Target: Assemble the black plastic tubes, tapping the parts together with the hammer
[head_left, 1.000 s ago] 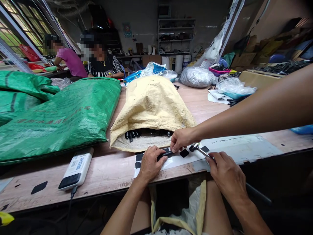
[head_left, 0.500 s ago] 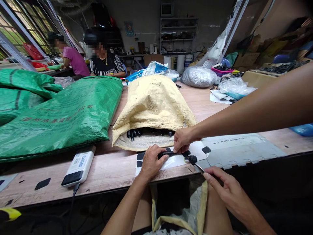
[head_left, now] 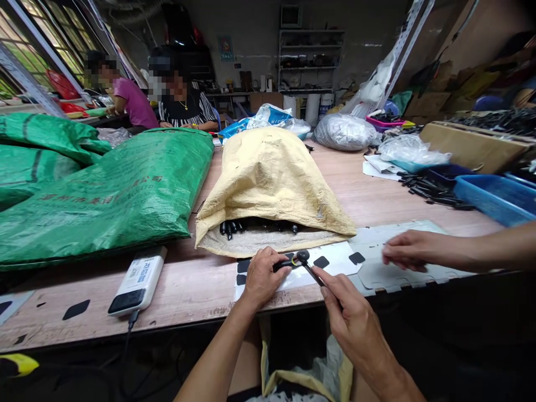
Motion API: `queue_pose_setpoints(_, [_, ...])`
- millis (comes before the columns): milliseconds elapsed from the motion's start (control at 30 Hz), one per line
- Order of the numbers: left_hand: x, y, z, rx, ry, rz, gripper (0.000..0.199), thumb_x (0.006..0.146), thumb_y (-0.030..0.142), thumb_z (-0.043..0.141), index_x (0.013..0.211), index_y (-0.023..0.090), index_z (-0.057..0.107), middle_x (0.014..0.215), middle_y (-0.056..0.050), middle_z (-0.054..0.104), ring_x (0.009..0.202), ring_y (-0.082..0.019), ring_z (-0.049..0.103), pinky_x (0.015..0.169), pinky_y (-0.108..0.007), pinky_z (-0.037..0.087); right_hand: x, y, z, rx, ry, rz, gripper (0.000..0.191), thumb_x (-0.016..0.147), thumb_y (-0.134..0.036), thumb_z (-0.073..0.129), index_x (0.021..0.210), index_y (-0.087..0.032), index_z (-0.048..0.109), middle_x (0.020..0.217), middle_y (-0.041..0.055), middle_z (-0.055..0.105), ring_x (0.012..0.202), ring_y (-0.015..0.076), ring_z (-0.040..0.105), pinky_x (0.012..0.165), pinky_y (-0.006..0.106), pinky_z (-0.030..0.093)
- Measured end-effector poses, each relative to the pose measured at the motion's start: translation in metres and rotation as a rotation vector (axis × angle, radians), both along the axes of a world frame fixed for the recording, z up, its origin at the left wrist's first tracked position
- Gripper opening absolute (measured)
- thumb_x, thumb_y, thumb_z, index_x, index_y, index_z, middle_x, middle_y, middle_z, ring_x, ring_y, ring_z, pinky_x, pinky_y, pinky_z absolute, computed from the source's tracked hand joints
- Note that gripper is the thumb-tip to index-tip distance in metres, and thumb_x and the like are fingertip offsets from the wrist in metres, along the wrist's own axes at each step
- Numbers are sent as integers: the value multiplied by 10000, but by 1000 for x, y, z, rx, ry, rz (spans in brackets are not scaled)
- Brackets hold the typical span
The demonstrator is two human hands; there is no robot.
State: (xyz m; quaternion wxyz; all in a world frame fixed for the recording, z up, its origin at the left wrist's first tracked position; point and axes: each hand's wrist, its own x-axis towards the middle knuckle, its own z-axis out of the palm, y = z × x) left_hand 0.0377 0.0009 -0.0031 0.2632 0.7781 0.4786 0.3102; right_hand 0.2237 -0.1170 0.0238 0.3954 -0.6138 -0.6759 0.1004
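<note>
My left hand [head_left: 263, 279] rests on the white sheet at the table's front edge, fingers closed around a short black rod-like part [head_left: 285, 263]. In my right hand [head_left: 352, 314] is a metal-shafted tool with a round black head [head_left: 302, 256]. That head sits at the rod's right end, appearing to touch it; a yellow-green bit shows there. Black rounded-square pads [head_left: 321, 262] lie on the sheet. Just behind, a cream woven sack [head_left: 268, 173] lies with its mouth towards me, black parts inside. Another person's hand [head_left: 405, 250] hovers at the right, over a grey-white plate.
A big green sack [head_left: 125, 190] fills the left, with a white power bank [head_left: 137, 282] and cable in front. At right are a blue tray [head_left: 498, 195], loose black parts [head_left: 435, 190] and plastic bags [head_left: 345, 132]. Two people sit at the back left. An open sack [head_left: 310, 377] hangs by my lap.
The other person's hand has left the black rod and drawn back to the right. My right hand has brought the tool leftwards to the rod's end. My left hand keeps its hold.
</note>
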Motion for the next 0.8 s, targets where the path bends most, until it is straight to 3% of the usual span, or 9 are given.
queue_pose_setpoints(133, [0,0,-2,6,2,2,158,826,258,733,977,271,778,855,-14,624,863,-199,566,809,-341,419,-12,6,2,20,-124,-57,419,1011,-230,386,1358,-309,606,850,33,611,719,155,631,660,254,519])
queue_pose_setpoints(400, [1,-1,3,22,33,2,39,821,229,723,834,248,755,819,-7,599,847,-194,547,780,-333,404,-17,12,-14,61,-256,-57,488,979,-160,382,1404,-313,567,860,40,590,727,158,615,633,242,497])
queue_pose_setpoints(800, [0,1,-1,-5,20,1,170,819,243,738,982,267,780,860,-20,630,881,-209,570,851,-356,431,-3,9,-15,30,-284,-106,515,968,-129,385,1415,-324,551,839,24,578,706,154,611,635,247,489])
